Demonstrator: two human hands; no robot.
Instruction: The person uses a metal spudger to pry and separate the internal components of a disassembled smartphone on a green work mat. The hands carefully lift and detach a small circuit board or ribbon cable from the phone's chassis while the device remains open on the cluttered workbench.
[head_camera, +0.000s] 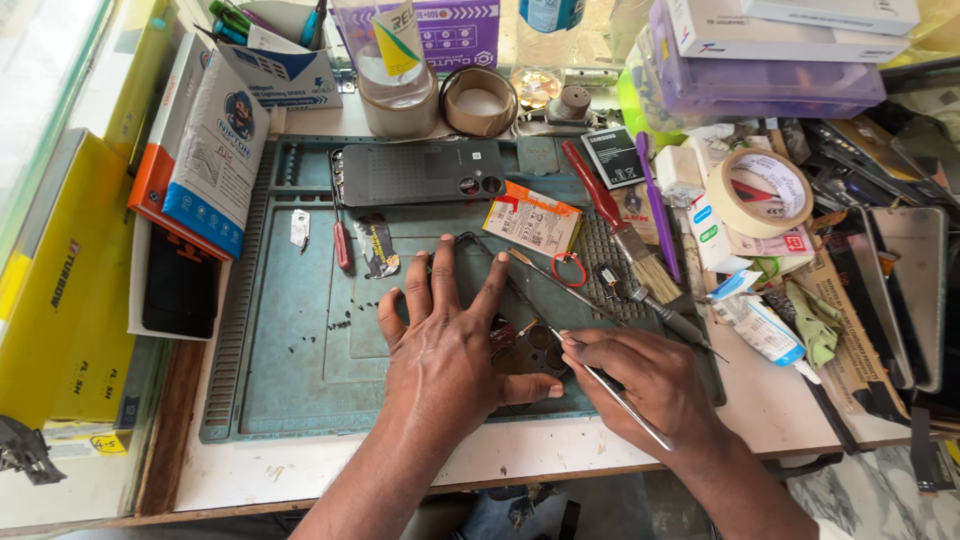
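Pinched on thin metal tweezers (625, 402), right hand (655, 385) probes a small, seemingly fragile phone part (530, 352) that left hand (445, 345) presses flat, fingers spread, on the green repair mat (290, 350).

A white-and-blue box (215, 150) leans at the left beside yellow cartons (65, 290); an orange-white packet (532, 220) lies on the mat; purple boxes (765, 85) are stacked top right.

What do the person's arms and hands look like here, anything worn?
Both are bare: the left hand and right hand carry no gloves, and no rings, watch or wristband are visible. Both forearms are uncovered to the frame's bottom edge, with no sleeve in view. No markings or tape on either.
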